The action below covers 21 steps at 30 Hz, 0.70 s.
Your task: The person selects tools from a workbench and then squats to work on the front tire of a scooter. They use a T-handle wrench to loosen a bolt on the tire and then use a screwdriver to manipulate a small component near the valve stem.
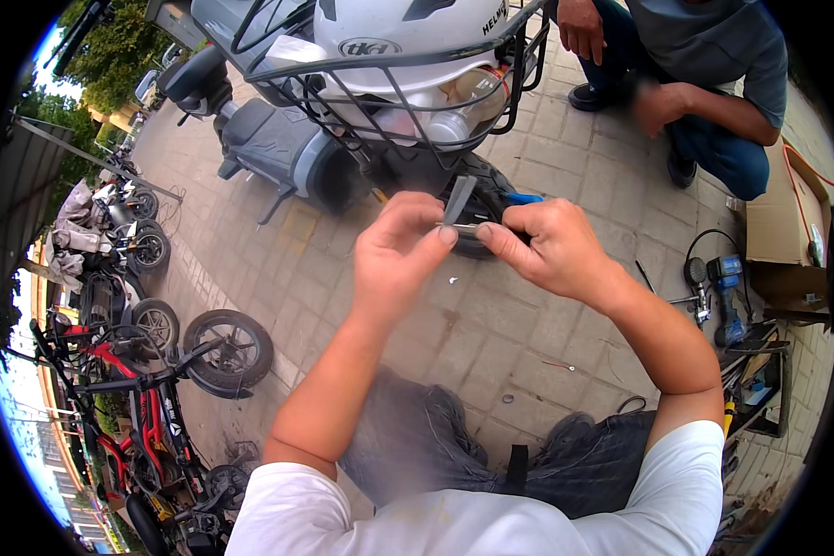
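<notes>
In front of the scooter's wheel my hands meet around a small work piece. My left hand [394, 255] is closed, pinching a grey folded strip [458, 200] that stands up between thumb and fingers. A thin metal piece [466, 227] spans from the left fingertips to my right hand [561, 250], whose thumb and forefinger press on its other end. Behind the right fingers a blue handle [525, 198] sticks out; its tool is mostly hidden. Beyond the hands stands the black front wheel [496, 185], partly covered by the fingers.
A black wire basket [408, 65] holds a white helmet [408, 32] and a plastic bottle [449, 128]. Another person [704, 83] crouches at far right. At right lie a cardboard box [788, 222], a blue power tool [730, 296] and a tool tray [764, 389]. Bikes [148, 398] stand left.
</notes>
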Tool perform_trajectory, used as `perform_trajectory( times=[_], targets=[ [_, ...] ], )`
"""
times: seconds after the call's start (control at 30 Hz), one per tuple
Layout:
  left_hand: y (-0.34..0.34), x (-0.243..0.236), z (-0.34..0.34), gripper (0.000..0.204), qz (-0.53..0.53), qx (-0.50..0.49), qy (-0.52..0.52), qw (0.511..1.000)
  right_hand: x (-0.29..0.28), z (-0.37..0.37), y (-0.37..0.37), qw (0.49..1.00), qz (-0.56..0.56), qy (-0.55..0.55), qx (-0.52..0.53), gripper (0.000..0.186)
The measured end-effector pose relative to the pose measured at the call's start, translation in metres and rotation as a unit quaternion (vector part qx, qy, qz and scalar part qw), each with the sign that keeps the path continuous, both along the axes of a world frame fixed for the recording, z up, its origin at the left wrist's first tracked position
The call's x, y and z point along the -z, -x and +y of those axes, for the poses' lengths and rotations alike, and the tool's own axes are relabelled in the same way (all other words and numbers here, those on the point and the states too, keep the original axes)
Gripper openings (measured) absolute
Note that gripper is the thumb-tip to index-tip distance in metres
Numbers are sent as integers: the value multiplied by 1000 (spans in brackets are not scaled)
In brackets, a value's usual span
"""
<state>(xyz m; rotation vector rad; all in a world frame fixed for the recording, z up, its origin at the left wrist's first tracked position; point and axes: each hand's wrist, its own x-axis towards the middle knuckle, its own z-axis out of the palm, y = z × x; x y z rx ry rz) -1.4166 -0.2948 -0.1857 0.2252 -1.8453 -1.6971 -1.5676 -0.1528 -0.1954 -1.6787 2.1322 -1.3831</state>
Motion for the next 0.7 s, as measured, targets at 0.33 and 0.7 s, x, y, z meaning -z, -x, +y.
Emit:
perform_trajectory(
  times=[0.33,0.7],
  targets=[
    [1,6,-6,7,-74,-5,28,997,3,0,-1,994,104,23,35,36],
    [-7,-3,-14,9,25,-7,213,977,14,-10,6,782,-534,-198,-251,39]
  ],
)
